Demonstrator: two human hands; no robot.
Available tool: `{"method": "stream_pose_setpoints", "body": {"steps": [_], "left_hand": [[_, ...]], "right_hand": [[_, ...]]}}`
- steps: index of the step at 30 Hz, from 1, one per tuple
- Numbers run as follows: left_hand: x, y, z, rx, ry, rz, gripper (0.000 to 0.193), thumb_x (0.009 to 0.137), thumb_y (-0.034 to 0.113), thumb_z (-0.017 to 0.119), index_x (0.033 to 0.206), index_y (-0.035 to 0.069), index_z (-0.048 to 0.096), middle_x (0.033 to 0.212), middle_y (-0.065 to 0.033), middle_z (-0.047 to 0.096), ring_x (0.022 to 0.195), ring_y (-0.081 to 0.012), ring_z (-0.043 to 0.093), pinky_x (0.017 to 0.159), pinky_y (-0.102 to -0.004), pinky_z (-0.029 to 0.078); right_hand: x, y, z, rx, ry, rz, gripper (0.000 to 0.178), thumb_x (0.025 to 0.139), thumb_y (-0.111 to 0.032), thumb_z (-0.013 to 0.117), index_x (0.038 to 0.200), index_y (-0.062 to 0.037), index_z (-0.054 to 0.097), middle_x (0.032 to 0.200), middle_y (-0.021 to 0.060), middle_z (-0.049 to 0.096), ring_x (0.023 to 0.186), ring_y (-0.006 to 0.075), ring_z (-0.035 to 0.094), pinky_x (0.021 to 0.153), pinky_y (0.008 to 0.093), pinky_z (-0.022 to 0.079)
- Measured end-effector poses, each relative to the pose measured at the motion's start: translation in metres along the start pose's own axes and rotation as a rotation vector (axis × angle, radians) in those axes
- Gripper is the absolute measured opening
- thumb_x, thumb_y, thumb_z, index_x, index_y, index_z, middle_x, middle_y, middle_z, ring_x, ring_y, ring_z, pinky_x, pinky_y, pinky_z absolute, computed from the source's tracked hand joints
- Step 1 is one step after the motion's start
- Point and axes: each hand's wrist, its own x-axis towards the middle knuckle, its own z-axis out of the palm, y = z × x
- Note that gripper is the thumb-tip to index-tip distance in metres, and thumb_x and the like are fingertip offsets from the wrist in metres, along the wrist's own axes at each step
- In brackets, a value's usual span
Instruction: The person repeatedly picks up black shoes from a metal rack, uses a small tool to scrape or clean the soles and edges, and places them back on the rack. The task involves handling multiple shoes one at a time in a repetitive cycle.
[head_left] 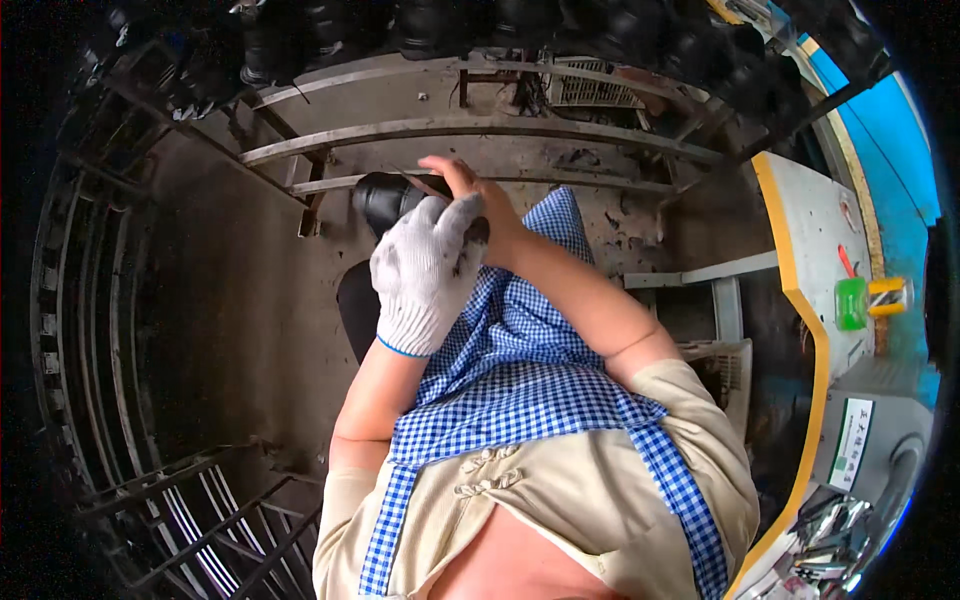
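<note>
Two sides of your station are taken up by the big furniture: a long metal rack (480,128) across the front, with dark, rounded pieces that look like shoes along its top, and a white worktop (812,215) with a yellow edge on your right. Your blue checked apron (500,385) covers your lap, below both hands.

Your left hand (425,255), in a white knitted glove, lies against the near side of the work. Its fingers are bent and drawn in, the thumb side crossing toward your other hand; whether they pinch anything, I cannot tell. Your bare right hand (502,225) sits just beside and partly behind the glove, one finger reaching forward apart from the rest; the other fingertips are hidden.

The glossy black shoe (382,203) is ahead of the glove, out past the apron and toward your left, its rounded end showing. A thin, pointed sliver (412,180), too small to identify, shows between it and your forward finger.

You seem to be in a close handwork step on this shoe, perhaps trimming or finishing. The next move calls for a steady gloved hold and careful guidance from your bare fingers.
</note>
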Motion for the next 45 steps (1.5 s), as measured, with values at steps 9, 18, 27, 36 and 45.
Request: {"method": "stream_pose_setpoints", "body": {"steps": [9,18,27,36,45], "left_hand": [[-0.006,-0.024,0.006,-0.279,0.03,-0.104,0.026,0.072,-0.003,0.064,0.096,0.007,0.068,0.091,-0.014,0.065,0.086,-0.034,0.064,0.077,-0.0384,0.052],[-0.036,-0.151,0.044,-0.39,0.047,-0.304,0.028,0.077,-0.004,0.059,0.104,0.0,0.064,0.099,-0.0132,0.067,0.093,-0.0265,0.065,0.085,-0.0323,0.051],[-0.035,-0.136,0.051,-0.099,-0.407,-0.478,0.042,0.075,0.011,0.067,0.118,0.012,0.063,0.116,-0.015,0.063,0.107,-0.0334,0.062,0.088,-0.0374,0.051],[-0.026,-0.089,0.04,-0.508,0.08,-0.102,0.037,0.078,0.003,0.059,0.114,0.006,0.065,0.117,-0.0158,0.062,0.108,-0.0316,0.06,0.094,-0.0373,0.048],[-0.013,-0.056,0.008,-1.388,-0.184,-0.485,0.028,0.089,0.014,0.066,0.112,-0.002,0.063,0.098,-0.004,0.068,0.087,-0.0095,0.06,0.077,-0.0248,0.049]], "right_hand": [[-0.015,0.024,0.016,0.037,0.084,0.173,0.08,0.071,-0.036,0.079,0.134,-0.0072,0.039,0.123,0.0219,0.058,0.109,0.0373,0.061,0.09,0.0427,0.051],[-0.028,0.057,-0.025,0.07,0.277,0.309,0.084,0.069,-0.053,0.076,0.13,-0.0058,0.043,0.118,0.0219,0.058,0.106,0.0352,0.061,0.087,0.041,0.051],[-0.041,0.052,-0.076,0.558,0.666,0.311,0.066,0.076,-0.016,0.073,0.131,-0.0009,0.042,0.114,0.0094,0.057,0.098,0.0163,0.058,0.086,0.0299,0.048],[-0.05,0.016,-0.062,0.245,0.432,0.239,0.082,0.067,-0.033,0.079,0.134,-0.0063,0.041,0.119,0.015,0.056,0.108,0.0252,0.058,0.092,0.0374,0.048],[-0.042,-0.008,-0.041,0.228,0.072,0.103,0.072,0.068,-0.033,0.083,0.128,-0.0055,0.054,0.12,0.0144,0.06,0.109,0.0301,0.061,0.091,0.0373,0.05]]}}
